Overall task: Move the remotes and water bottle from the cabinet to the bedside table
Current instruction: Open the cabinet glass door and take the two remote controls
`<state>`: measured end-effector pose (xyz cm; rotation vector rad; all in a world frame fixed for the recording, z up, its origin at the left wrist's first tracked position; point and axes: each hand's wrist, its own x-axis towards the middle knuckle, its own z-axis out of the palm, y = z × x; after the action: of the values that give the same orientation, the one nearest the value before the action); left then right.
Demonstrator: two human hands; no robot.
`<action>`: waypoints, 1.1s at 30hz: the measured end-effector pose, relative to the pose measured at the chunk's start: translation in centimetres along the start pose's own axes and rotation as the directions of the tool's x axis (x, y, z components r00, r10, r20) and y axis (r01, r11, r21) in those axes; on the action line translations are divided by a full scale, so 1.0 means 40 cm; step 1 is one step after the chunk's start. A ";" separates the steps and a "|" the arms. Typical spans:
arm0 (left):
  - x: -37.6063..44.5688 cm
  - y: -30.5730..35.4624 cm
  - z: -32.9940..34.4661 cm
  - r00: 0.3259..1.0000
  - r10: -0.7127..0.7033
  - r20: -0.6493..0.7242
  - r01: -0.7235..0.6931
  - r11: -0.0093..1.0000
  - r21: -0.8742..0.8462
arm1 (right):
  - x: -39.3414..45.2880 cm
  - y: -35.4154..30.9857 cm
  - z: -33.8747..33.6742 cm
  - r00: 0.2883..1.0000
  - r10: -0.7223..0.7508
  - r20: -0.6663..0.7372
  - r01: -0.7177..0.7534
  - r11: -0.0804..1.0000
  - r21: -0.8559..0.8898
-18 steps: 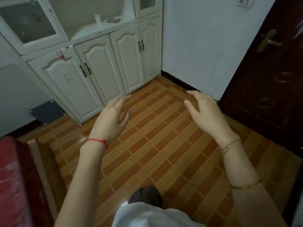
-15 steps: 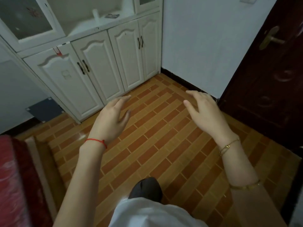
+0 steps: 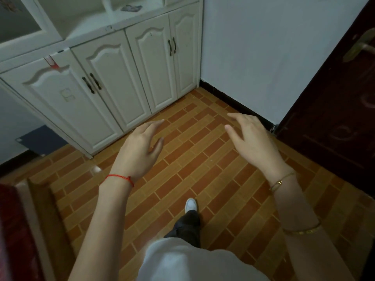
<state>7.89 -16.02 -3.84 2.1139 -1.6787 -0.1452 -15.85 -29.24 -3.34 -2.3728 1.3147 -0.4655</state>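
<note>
Brick-patterned floor tiles [image 3: 182,159] lie below both your hands. Your left hand [image 3: 140,147] and right hand [image 3: 251,140] hover apart — each grip wide, holding nothing. On the white cabinet [image 3: 121,78] ledge stand the water bottle [image 3: 107,5] and, beside it, the dark remotes [image 3: 130,8].

White water bottle [image 3: 107,5] stands beside dark remotes [image 3: 131,8] on the cabinet [image 3: 91,27].
</note>
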 end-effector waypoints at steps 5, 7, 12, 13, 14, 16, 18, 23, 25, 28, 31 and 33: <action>0.222 -0.059 -0.007 1.000 0.000 0.001 0.000 1.000 -0.006 | 0.237 -0.006 0.003 1.000 -0.026 0.012 0.026 1.000 0.003; 0.309 -0.083 -0.008 1.000 0.001 -0.001 -0.001 1.000 -0.006 | 0.331 -0.007 0.007 0.999 -0.033 0.008 0.033 0.999 0.008; 0.507 -0.126 0.004 0.999 0.029 0.019 -0.029 1.000 -0.008 | 0.522 0.009 0.022 1.000 -0.024 -0.005 0.025 0.999 0.036; 0.542 -0.131 0.010 0.999 0.035 0.027 -0.034 0.999 -0.013 | 0.552 0.016 0.025 1.000 -0.020 -0.005 0.020 0.999 0.039; 0.577 -0.135 0.015 0.999 0.040 0.036 -0.039 0.999 -0.017 | 0.582 0.024 0.029 1.000 -0.015 -0.006 0.015 0.999 0.039; 0.646 -0.145 0.026 0.998 0.042 0.052 -0.041 0.999 -0.024 | 0.644 0.042 0.035 1.000 -0.004 -0.012 0.005 0.999 0.038; 0.711 -0.156 0.037 0.998 0.032 0.060 -0.031 0.999 -0.031 | 0.707 0.060 0.043 1.000 0.001 -0.020 0.000 0.999 0.045; 0.884 -0.199 0.084 0.997 0.033 0.077 -0.030 0.999 -0.029 | 0.886 0.110 0.081 0.999 -0.005 -0.044 0.008 0.998 0.067; 0.966 -0.216 0.103 0.997 0.027 0.077 -0.025 0.999 -0.034 | 0.973 0.130 0.093 0.999 -0.013 -0.050 0.016 0.997 0.075; 1.112 -0.239 0.122 0.998 0.022 0.064 -0.020 0.999 -0.038 | 1.123 0.155 0.095 0.998 -0.040 -0.055 0.045 0.995 0.085; 1.267 -0.258 0.124 1.000 -0.006 0.025 0.007 0.999 -0.034 | 1.290 0.169 0.080 0.996 -0.076 -0.056 0.080 0.994 0.080; 1.368 -0.272 0.123 1.000 -0.020 0.008 0.020 0.999 -0.033 | 1.405 0.172 0.064 0.993 -0.101 -0.054 0.105 0.992 0.073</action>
<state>30.21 -67.35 -2.52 2.1094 -1.6485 -0.1860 8.74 -80.32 -3.31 -2.3885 1.1777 -0.5980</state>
